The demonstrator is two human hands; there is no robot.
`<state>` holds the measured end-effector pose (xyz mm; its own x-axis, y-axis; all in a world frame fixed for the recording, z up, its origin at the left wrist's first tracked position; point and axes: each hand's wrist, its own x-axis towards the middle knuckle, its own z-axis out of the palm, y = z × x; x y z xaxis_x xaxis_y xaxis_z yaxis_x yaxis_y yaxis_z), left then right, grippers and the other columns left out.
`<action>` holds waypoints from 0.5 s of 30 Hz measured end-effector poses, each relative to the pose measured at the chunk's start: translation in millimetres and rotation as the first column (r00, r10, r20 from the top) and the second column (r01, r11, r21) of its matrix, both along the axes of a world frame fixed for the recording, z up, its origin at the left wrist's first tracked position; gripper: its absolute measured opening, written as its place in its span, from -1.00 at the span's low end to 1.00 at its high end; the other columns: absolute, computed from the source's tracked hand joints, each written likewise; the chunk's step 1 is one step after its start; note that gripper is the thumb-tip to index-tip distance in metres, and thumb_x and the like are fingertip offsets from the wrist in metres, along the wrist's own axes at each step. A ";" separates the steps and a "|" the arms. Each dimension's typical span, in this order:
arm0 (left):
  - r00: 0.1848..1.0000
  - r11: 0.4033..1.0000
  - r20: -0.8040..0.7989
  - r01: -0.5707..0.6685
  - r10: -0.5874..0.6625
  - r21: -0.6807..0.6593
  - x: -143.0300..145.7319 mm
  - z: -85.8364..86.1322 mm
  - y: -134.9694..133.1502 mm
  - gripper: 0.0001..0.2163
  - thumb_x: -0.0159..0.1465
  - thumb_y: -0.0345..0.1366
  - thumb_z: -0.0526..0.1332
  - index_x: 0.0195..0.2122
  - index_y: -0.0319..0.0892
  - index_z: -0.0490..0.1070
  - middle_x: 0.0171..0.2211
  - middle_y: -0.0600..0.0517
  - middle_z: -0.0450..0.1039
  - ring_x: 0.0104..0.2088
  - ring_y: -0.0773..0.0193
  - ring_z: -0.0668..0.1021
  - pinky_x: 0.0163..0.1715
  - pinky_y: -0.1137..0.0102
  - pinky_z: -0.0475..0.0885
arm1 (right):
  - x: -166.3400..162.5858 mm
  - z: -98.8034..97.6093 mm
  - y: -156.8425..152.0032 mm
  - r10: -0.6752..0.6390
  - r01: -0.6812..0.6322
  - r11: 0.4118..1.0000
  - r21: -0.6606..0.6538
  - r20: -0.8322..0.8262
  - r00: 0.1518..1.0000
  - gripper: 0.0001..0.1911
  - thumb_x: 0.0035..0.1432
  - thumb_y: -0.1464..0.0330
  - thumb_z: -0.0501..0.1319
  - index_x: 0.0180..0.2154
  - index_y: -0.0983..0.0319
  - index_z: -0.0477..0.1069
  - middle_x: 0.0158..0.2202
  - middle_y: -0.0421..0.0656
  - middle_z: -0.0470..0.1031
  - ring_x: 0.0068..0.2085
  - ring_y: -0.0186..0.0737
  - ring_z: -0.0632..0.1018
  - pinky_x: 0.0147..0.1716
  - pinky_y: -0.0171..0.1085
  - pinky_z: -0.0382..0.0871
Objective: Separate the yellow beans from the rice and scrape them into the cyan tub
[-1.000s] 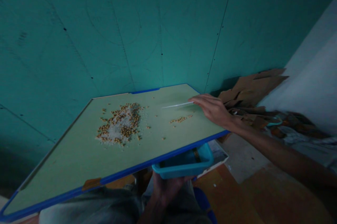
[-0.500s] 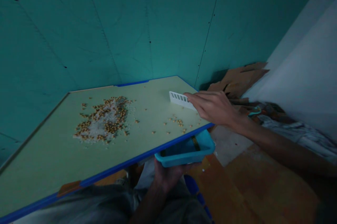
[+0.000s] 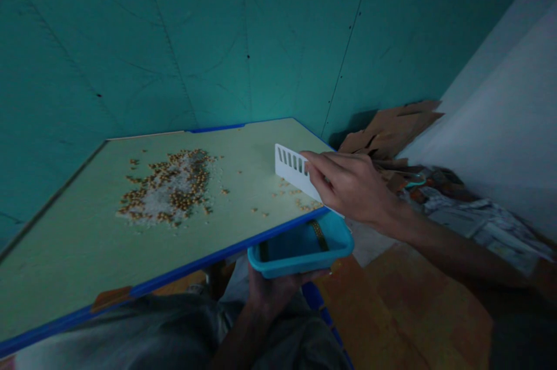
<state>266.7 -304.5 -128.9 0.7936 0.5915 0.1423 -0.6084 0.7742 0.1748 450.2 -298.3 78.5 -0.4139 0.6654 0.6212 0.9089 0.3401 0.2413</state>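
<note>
The left hand (image 3: 274, 294) was nearest the body, palm side up beneath the blue tray (image 3: 287, 268), and supported it from below; the position of the thumb could not be determined. The tray was situated under the near edge of the bench (image 3: 78, 265), its rear part covered by the edge strip (image 3: 191, 267). Its long axis ran roughly along that edge. A dotted band inside the tray could not be identified.

Directly beyond the strip, a small group of loose beans (image 3: 308, 205) lay on the bench surface, on the near-left side of the white slotted scraper (image 3: 288, 170). The scraper was tilted up on its long edge. Its long axis ran obliquely, from the far left toward the tray at the near right, with the lower end at the bench edge. The right hand (image 3: 348, 184) was closed on the scraper toward its near end, fingers pinching the slotted side. Of the two hands, the right was the nearer to the loose beans; the tray lay on their near side, at a lower level.

The main pile (image 3: 169, 187), beans mixed with white grains, was located to the left, well apart from both hands. The green wall (image 3: 209, 39) stood behind the bench.
</note>
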 end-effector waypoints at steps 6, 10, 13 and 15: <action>0.996 0.999 0.080 -0.040 0.038 0.025 -18.4 -4.8 5.4 -0.32 0.38 0.26 -0.22 0.40 0.09 0.18 0.40 -0.15 0.23 0.38 -0.42 0.21 0.24 -0.50 -0.07 | -8.2 -1.2 3.2 0.050 -0.049 0.999 0.015 -0.032 0.998 -0.73 0.39 0.43 0.09 0.01 0.27 0.50 -0.22 -0.08 0.67 -0.28 -0.20 0.62 -0.28 -0.24 0.41; 0.994 0.998 0.104 -0.040 0.034 0.053 -41.3 -9.9 7.9 -0.23 0.32 0.34 -0.25 0.40 0.07 0.16 0.41 -0.17 0.18 0.40 -0.42 0.17 0.26 -0.50 -0.16 | -12.2 -0.4 2.4 0.117 -0.118 0.993 -0.003 -0.066 0.991 -0.71 0.41 0.41 0.08 0.04 0.26 0.50 -0.20 -0.09 0.67 -0.27 -0.21 0.63 -0.26 -0.25 0.44; 0.993 0.998 0.111 -0.047 0.043 0.034 -57.2 -12.5 6.0 -0.21 0.30 0.37 -0.28 0.39 0.09 0.20 0.43 -0.14 0.16 0.40 -0.43 0.17 0.25 -0.51 -0.13 | -16.8 0.4 0.5 0.170 -0.171 0.985 -0.001 -0.094 0.981 -0.71 0.41 0.42 0.08 0.05 0.27 0.50 -0.19 -0.09 0.68 -0.27 -0.23 0.64 -0.25 -0.25 0.47; 0.994 0.998 0.091 -0.058 0.058 0.001 -64.6 -12.5 3.6 -0.22 0.30 0.36 -0.29 0.38 0.12 0.20 0.44 -0.13 0.13 0.40 -0.44 0.16 0.23 -0.53 -0.10 | -21.2 0.7 -1.5 0.198 -0.199 0.980 0.009 -0.106 0.974 -0.71 0.41 0.43 0.09 0.06 0.26 0.50 -0.18 -0.10 0.68 -0.27 -0.23 0.65 -0.25 -0.25 0.48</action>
<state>202.2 -300.9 -141.4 0.7415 0.6358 0.2144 -0.6659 0.7365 0.1191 429.1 -299.8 79.2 -0.4697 0.5780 0.6674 0.8436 0.5168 0.1461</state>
